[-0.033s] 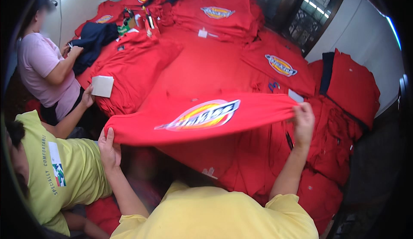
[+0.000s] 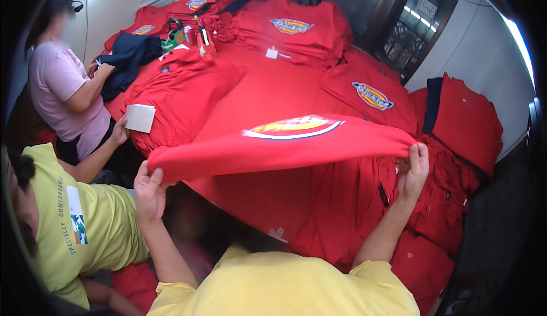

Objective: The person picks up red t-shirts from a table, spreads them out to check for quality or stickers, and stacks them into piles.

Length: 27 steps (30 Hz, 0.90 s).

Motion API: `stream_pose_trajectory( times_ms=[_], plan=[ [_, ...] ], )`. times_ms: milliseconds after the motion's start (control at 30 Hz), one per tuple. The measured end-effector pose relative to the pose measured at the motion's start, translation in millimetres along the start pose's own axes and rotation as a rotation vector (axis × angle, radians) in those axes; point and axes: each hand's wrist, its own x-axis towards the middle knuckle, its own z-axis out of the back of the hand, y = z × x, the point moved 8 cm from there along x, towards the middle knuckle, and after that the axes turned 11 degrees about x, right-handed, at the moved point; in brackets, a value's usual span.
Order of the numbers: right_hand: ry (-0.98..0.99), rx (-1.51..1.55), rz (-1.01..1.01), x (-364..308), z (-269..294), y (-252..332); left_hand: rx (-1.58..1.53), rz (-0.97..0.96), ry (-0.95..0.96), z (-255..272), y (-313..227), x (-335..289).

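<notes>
A red shirt (image 2: 273, 155) with an oval yellow, white and dark print on its front is stretched above the red-covered table. My left hand (image 2: 150, 195) pinches its left end between thumb and fingers. At the opposite end, my right hand (image 2: 414, 173) has its fingers closed on the cloth. The shirt hangs as a wide band between them, and its upper part tips away, so the print shows only in part. Both forearms reach up from the lower edge.
Red shirts lie in a far pile (image 2: 293, 28), another printed shirt (image 2: 373, 95) at right, and a folded stack (image 2: 464, 125) beyond. A co-worker in yellow-green (image 2: 97, 219) holds a pale card (image 2: 140, 118) close on my left. A co-worker in pink (image 2: 62, 82) handles dark cloth (image 2: 128, 60).
The shirt has tilted, so its print is foreshortened and sits higher and farther right. My right hand has shifted slightly right and down; my left hand has moved a little right.
</notes>
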Motion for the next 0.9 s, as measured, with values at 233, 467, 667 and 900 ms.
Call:
stream_pose_trajectory(
  times_ms=[233,467,667,900],
  plan=[
    [0.109,0.135,0.114,-21,-16,45,-0.072,-0.304,-0.014,-10,-71,19],
    [0.299,0.239,0.114,16,-16,40,-0.083,-0.451,-0.269,-25,-111,53],
    [0.377,0.115,-0.347,151,-92,-68,-0.050,-0.374,-0.078,-57,-41,232],
    [0.356,0.052,0.148,289,-171,14,-0.217,-0.615,-0.009,-168,-110,394]
  ],
)
